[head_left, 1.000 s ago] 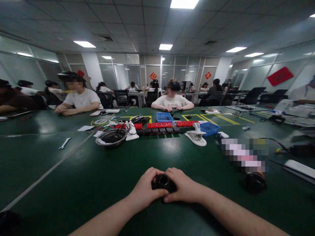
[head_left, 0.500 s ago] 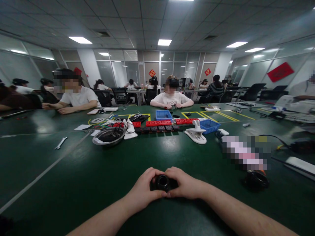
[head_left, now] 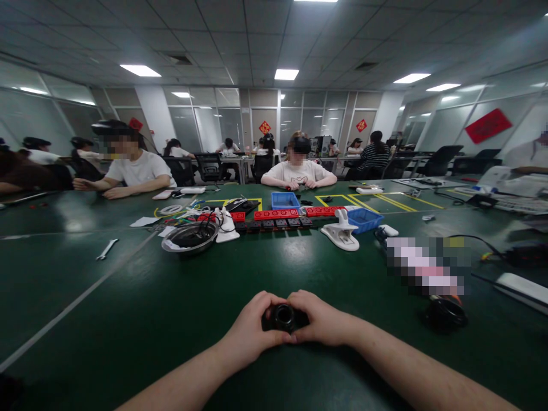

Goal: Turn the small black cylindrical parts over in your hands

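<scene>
My left hand (head_left: 250,326) and my right hand (head_left: 320,321) meet in front of me on the green table (head_left: 141,308). Both are closed around a small black round part (head_left: 282,317) with a hole in its top. Only the top ring of the part shows between my fingers; the rest is hidden by them. A second black round part (head_left: 445,313) lies on the table to the right, apart from my hands.
Farther out lie a metal bowl with cables (head_left: 189,237), a white clamp (head_left: 342,234), blue bins (head_left: 365,219), red and black blocks (head_left: 278,218), a wrench (head_left: 106,249) and a white bar (head_left: 523,287). Other people sit across the table.
The view tilted slightly, so the far things sit a little higher in the picture. My hands stay closed on the black part in the same place.
</scene>
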Tool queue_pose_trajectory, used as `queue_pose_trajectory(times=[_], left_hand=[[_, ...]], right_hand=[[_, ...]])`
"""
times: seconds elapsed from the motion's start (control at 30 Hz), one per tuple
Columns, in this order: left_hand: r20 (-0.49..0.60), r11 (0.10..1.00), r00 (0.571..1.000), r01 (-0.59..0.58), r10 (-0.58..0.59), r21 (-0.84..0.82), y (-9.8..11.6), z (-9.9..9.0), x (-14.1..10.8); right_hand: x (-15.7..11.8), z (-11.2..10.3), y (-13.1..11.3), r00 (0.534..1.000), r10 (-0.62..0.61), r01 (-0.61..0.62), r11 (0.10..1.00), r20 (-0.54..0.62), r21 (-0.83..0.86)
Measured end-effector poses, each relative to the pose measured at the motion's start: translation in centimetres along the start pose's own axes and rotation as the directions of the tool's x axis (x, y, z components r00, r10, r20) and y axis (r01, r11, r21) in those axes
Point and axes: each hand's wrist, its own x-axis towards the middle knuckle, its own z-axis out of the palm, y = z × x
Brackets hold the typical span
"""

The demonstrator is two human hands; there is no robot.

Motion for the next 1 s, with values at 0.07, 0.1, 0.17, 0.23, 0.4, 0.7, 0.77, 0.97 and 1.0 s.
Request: queue_pose_trajectory(times=[0.07,0.1,0.17,0.23,0.4,0.7,0.77,0.97,1.0], left_hand=[[-0.046,0.999,0.998,0.038,-0.038,-0.004,0.1,0.4,0.0],[-0.08,0.998,0.995,0.058,-0.057,0.001,0.2,0.6,-0.1],[-0.151,0.996,0.985,0.085,-0.081,0.021,0.2,1.0,-0.2],[-0.199,0.995,0.976,0.097,-0.087,0.038,0.2,1.2,-0.2],[-0.143,0.998,0.989,0.051,-0.045,0.039,0.2,0.5,-0.1],[0.005,1.0,1.0,-0.011,0.011,-0.011,0.5,-0.4,-0.1],[0.009,1.0,1.0,-0.013,0.013,-0.016,0.4,-0.4,-0.1],[0.003,1.0,1.0,-0.017,0.017,-0.023,0.2,-0.3,-0.1],[0.002,1.0,1.0,-0.014,0.014,-0.018,0.2,-0.3,-0.1]], right_hand=[[0.2,0.5,0.0,0.997,0.074,-0.075,0.997,-0.037,-0.02],[0.3,0.9,-0.1,0.991,0.119,-0.122,0.992,-0.068,-0.044],[0.5,1.7,-0.4,0.97,0.188,-0.206,0.972,-0.152,-0.115],[0.6,2.3,-0.7,0.949,0.204,-0.251,0.949,-0.239,-0.188],[0.2,2.3,-1.2,0.962,0.107,-0.153,0.973,-0.25,-0.172],[-0.1,0.2,-0.1,0.998,-0.051,0.052,0.998,-0.039,0.023],[0.0,0.1,0.0,0.998,-0.043,0.043,0.999,-0.035,0.023],[0.0,0.1,0.0,0.999,-0.034,0.035,0.999,-0.015,0.034],[0.0,0.1,0.0,0.999,-0.033,0.033,0.999,-0.013,0.034]])
